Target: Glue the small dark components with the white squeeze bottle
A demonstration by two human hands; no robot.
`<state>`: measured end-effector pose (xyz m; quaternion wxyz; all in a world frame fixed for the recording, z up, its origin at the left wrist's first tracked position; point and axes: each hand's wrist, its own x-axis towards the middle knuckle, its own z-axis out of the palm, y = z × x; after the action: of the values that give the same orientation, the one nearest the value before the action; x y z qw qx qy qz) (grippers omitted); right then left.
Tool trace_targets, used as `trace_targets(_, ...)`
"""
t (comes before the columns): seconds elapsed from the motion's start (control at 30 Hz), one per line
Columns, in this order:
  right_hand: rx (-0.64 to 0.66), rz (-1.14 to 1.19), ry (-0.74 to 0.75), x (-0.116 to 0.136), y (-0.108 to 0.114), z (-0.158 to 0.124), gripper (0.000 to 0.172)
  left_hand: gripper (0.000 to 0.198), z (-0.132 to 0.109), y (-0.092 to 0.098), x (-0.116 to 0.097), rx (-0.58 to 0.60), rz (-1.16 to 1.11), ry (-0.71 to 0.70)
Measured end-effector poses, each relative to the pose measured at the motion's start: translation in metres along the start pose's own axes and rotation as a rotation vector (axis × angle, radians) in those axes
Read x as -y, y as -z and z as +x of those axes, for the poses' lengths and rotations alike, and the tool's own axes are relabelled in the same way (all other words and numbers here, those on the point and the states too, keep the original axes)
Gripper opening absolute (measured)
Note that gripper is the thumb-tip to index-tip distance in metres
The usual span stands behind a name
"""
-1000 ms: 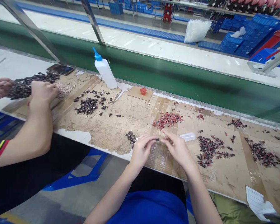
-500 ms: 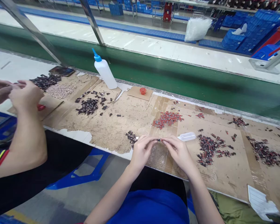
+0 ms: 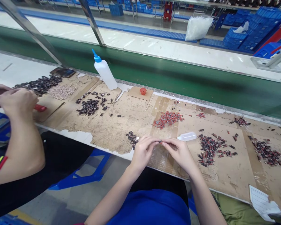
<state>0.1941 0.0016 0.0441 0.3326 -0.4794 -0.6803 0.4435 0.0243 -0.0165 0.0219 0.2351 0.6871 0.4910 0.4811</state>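
Observation:
My left hand [image 3: 144, 150] and my right hand [image 3: 179, 151] meet fingertip to fingertip just above the near edge of the cardboard-covered bench [image 3: 121, 125]. Both pinch one small dark part [image 3: 160, 141] between them. A little heap of dark parts [image 3: 132, 137] lies just left of my left hand. A red-and-dark pile [image 3: 168, 118] lies beyond my hands. A small clear plastic vial [image 3: 187, 136] lies on its side right of them, next to a bigger dark-red pile [image 3: 209, 150].
A co-worker's hands [image 3: 12, 100] work at the left over dark parts [image 3: 41, 83], with a phone [image 3: 62, 72] behind. A white squeeze bottle with blue nozzle [image 3: 104, 71] and a red cap [image 3: 143, 91] stand by the green conveyor [image 3: 178, 78]. More piles [image 3: 89, 106] [image 3: 268, 153] and a paper sheet [image 3: 263, 204] lie around.
My hands stay pinched together on the small part, shifting only slightly. The co-worker's hands have lifted off the dark pile and drawn back to the left.

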Motion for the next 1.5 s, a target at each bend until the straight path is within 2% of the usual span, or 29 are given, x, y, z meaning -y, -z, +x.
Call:
trace_targets(0.17, -0.009, 0.001, 0.005, 0.000, 0.001, 0.000, 0.018, 0.014, 0.000, 0.001, -0.001, 0.015, 0.068, -0.062)
trace_targets(0.33, -0.011, 0.033, -0.028, -0.002, 0.000, 0.001, 0.018, 0.014, 0.000, -0.001, -0.003, 0.013, 0.015, -0.042)
trace_targets(0.6, -0.081, 0.102, -0.047, -0.004, -0.008, 0.000, 0.017, 0.013, 0.001, 0.000, 0.000, 0.067, -0.156, 0.165)
trace_targets(0.83, -0.089, 0.080, -0.052, -0.002, -0.007, 0.000, 0.017, 0.013, 0.002, 0.003, -0.003, 0.081, -0.232, 0.262)
trace_targets(1.07, -0.094, 0.073, -0.039, 0.005, -0.003, -0.003, 0.018, 0.012, 0.002, 0.003, -0.010, 0.088, -0.246, 0.281)
trace_targets(1.23, -0.103, -0.025, 0.015, 0.010, -0.001, -0.008, 0.017, 0.012, 0.002, 0.001, -0.012, 0.088, -0.228, 0.269)
trace_targets(1.5, -0.178, -0.139, 0.099, 0.012, -0.008, -0.015, 0.021, 0.014, 0.000, -0.002, -0.018, 0.069, -0.151, 0.265)
